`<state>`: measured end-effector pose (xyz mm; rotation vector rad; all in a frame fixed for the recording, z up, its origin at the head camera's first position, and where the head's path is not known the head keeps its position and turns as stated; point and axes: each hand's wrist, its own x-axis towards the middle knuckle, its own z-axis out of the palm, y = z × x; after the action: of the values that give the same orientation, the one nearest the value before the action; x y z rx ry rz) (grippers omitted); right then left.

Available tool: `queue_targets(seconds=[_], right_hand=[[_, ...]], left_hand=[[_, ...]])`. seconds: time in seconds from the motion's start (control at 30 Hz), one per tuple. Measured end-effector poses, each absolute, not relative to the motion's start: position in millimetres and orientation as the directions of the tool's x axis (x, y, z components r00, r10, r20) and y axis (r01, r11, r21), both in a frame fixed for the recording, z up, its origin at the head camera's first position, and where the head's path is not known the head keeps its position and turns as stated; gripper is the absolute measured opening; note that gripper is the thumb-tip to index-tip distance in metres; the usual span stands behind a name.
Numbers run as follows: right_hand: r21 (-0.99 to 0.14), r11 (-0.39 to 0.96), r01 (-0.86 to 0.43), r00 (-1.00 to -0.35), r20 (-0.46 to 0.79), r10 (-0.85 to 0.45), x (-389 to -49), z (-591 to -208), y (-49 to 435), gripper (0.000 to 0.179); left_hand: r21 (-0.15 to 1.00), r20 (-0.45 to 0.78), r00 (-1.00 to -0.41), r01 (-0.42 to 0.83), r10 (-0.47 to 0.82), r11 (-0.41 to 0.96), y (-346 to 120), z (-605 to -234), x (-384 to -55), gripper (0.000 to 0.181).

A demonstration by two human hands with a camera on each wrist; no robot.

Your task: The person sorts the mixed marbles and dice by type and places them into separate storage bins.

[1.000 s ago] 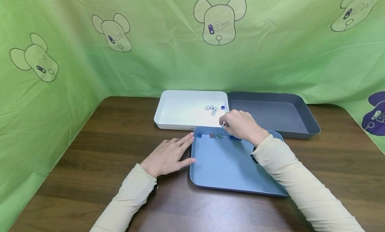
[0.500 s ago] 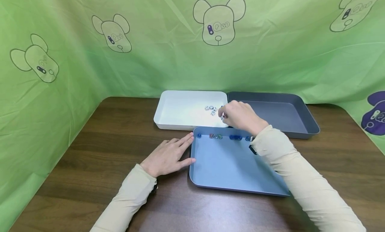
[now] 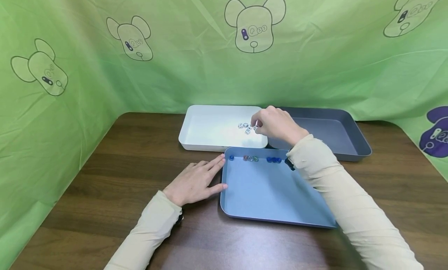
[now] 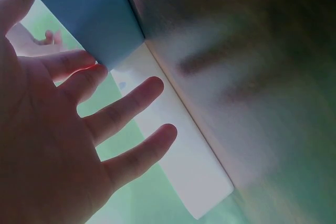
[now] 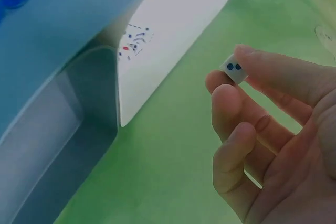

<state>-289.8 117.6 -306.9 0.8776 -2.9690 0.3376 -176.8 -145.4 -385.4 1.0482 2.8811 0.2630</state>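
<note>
My right hand (image 3: pixel 276 124) is over the right end of the white tray (image 3: pixel 210 126), close to several white dice (image 3: pixel 247 130) lying there. Between thumb and forefinger it pinches a white die (image 5: pixel 232 70), whose two blue dots face the right wrist camera. My left hand (image 3: pixel 196 183) lies with fingers spread, the fingertips and thumb at the left rim of the blue tray (image 3: pixel 273 196). Along that tray's far wall sit a lone blue marble (image 3: pixel 231 158), several clear coloured marbles (image 3: pixel 251 158) and a row of blue marbles (image 3: pixel 274 160). My right sleeve covers the tray's right side.
A dark grey tray (image 3: pixel 325 132) stands right of the white one, partly behind my right hand. Both are at the far edge of the brown wooden table (image 3: pixel 122 157), with the blue tray just in front. A green printed cloth (image 3: pixel 182 75) hangs behind and beside the table.
My right hand has moved away from me, from the blue tray's far rim to over the white tray, carrying the die. It now hides the blue die there. The left hand stays put.
</note>
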Motion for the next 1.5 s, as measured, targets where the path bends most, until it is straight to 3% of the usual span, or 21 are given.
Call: queue_targets(seconds=[0.8, 1.23, 1.5], right_hand=[[-0.429, 0.797, -0.425, -0.875, -0.032, -0.483, -323.9, -292.9, 95.2, 0.02], [-0.423, 0.85, -0.315, -0.91, -0.119, -0.397, -347.2, -282.0, 102.6, 0.025], [-0.475, 0.839, -0.265, -0.912, -0.161, -0.378, -356.2, -282.7, 102.2, 0.023]], left_hand=[[0.203, -0.014, -0.785, 0.605, 0.62, 0.77, -150.3, -386.5, -173.0, 0.077], [0.221, -0.008, -0.771, 0.619, 0.636, 0.754, -143.8, -385.1, -175.5, 0.076], [0.204, -0.006, -0.77, 0.624, 0.638, 0.754, -145.5, -385.1, -176.0, 0.076]])
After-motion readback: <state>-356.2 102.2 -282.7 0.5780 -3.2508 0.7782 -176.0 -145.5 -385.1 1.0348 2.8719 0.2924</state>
